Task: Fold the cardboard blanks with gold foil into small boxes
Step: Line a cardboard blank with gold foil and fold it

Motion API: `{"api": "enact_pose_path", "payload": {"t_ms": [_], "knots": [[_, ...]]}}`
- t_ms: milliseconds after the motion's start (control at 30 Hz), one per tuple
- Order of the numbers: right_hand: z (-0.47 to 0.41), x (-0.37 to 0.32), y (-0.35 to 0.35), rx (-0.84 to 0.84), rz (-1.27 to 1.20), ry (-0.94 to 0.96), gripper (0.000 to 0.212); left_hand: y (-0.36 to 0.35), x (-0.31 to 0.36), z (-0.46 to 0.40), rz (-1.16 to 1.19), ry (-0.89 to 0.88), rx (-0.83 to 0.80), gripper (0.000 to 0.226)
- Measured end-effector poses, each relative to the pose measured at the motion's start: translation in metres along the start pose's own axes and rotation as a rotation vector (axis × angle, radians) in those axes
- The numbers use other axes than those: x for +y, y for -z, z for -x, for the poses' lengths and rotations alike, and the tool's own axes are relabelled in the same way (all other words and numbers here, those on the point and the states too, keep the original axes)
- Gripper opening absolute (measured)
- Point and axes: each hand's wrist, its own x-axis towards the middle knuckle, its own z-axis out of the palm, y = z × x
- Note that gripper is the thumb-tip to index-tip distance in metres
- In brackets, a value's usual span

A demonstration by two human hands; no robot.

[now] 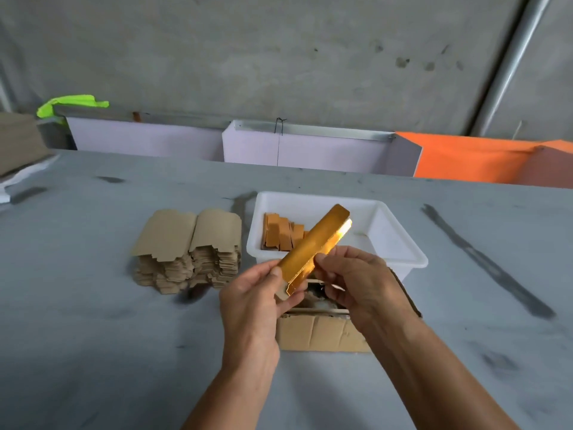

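Both hands hold one gold-foil blank above the table, folded lengthwise and tilted up to the right over the white tub. My left hand pinches its lower end between thumb and fingers. My right hand grips its middle from the right side, thumb on the foil. A stack of flat brown blanks lies to the left, plain side up. Several folded gold pieces stand in a row inside the white plastic tub.
A small brown cardboard carton sits under my hands, partly hidden. The grey table has dark smears. White and orange boards stand along its far edge. Brown sheets lie at far left.
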Motion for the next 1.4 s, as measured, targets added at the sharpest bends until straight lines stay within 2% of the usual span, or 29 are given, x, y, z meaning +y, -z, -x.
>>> {"api": "enact_pose_path", "payload": {"t_ms": [100, 200, 300, 467, 600, 767, 867, 933, 967, 1133, 1267, 1333, 1400], "knots": [[-0.026, -0.015, -0.012, -0.01, 0.063, 0.023, 0.019, 0.001, -0.004, -0.013, -0.025, -0.043, -0.008, 0.018], [-0.063, -0.031, -0.021, 0.046, 0.174, 0.009, 0.017, 0.006, -0.018, -0.021, -0.193, -0.188, 0.036, 0.016], [-0.103, -0.039, -0.029, 0.099, 0.333, -0.016, 0.009, 0.007, -0.029, -0.024, -0.351, -0.288, 0.051, 0.023], [-0.158, -0.025, -0.045, 0.09, 0.517, -0.021, 0.006, 0.0, -0.042, -0.029, -0.455, -0.333, 0.056, 0.029], [-0.186, -0.011, -0.055, 0.134, 0.512, -0.039, 0.015, -0.002, -0.051, -0.032, -0.513, -0.365, 0.059, 0.029], [-0.204, -0.001, -0.066, 0.181, 0.635, -0.032, 0.01, -0.004, -0.054, -0.035, -0.553, -0.377, 0.062, 0.035], [-0.209, 0.008, -0.069, 0.176, 0.753, -0.016, 0.023, -0.003, -0.054, -0.035, -0.556, -0.366, 0.06, 0.033], [-0.21, 0.014, -0.071, 0.178, 0.778, -0.004, 0.015, -0.003, -0.054, -0.035, -0.555, -0.359, 0.059, 0.033], [-0.208, 0.016, -0.072, 0.179, 0.812, 0.02, 0.006, -0.003, -0.054, -0.034, -0.552, -0.349, 0.058, 0.033], [-0.202, 0.018, -0.074, 0.122, 1.069, 0.145, 0.02, -0.003, -0.051, -0.034, -0.522, -0.268, 0.053, 0.034], [-0.192, 0.017, -0.076, 0.089, 1.222, 0.215, 0.022, -0.003, -0.048, -0.034, -0.483, -0.24, 0.029, 0.029], [-0.178, 0.011, -0.081, 0.105, 1.232, 0.35, 0.025, -0.002, -0.047, -0.036, -0.456, -0.245, 0.034, 0.027], [-0.159, 0.008, -0.09, 0.022, 1.15, 0.527, 0.021, -0.002, -0.045, -0.037, -0.428, -0.247, 0.044, 0.027]]}}
